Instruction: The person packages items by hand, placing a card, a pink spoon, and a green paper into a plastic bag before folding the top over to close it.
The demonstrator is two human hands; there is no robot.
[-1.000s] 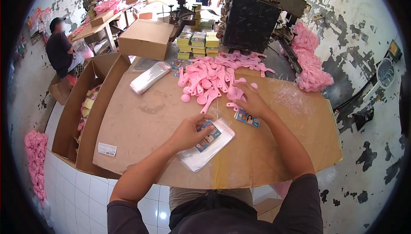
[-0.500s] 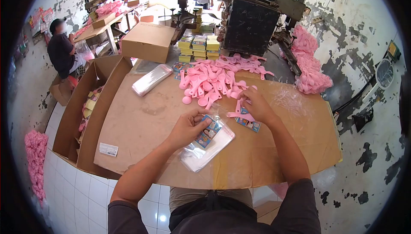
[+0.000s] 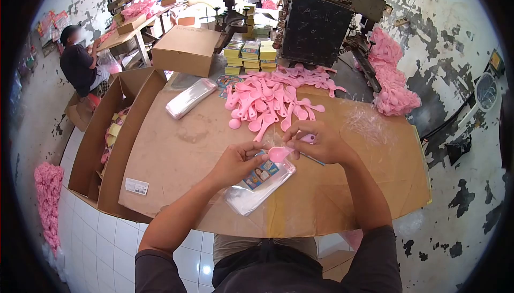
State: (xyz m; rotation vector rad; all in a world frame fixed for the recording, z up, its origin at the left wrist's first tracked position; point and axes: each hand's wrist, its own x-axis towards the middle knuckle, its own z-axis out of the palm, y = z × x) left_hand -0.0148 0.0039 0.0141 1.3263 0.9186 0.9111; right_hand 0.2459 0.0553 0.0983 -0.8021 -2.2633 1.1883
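My left hand (image 3: 238,163) pinches the mouth of a clear plastic bag, with a blue printed card (image 3: 261,171) inside it. This bag lies over a stack of clear bags (image 3: 254,196) on the cardboard. In my right hand (image 3: 319,142) is a pink measuring spoon (image 3: 279,155), its bowl pointing left at the bag's opening, right by my left fingertips. The fingers of my right hand close around its handle. Just beyond both hands spreads a heap of pink spoons (image 3: 267,103). Another blue card (image 3: 315,158) lies mostly hidden beneath my right hand.
A cardboard sheet (image 3: 176,180) covers the table. Another bag stack (image 3: 191,98) lies at left, near an open carton (image 3: 110,186). Stacked cards (image 3: 250,56) and a black machine (image 3: 316,28) stand behind. Pink bundles (image 3: 393,73) sit at right. A person (image 3: 77,62) sits far left.
My right hand has picked up a pink spoon from over the blue card and brought it left to the bag. My left hand still pinches the bag.
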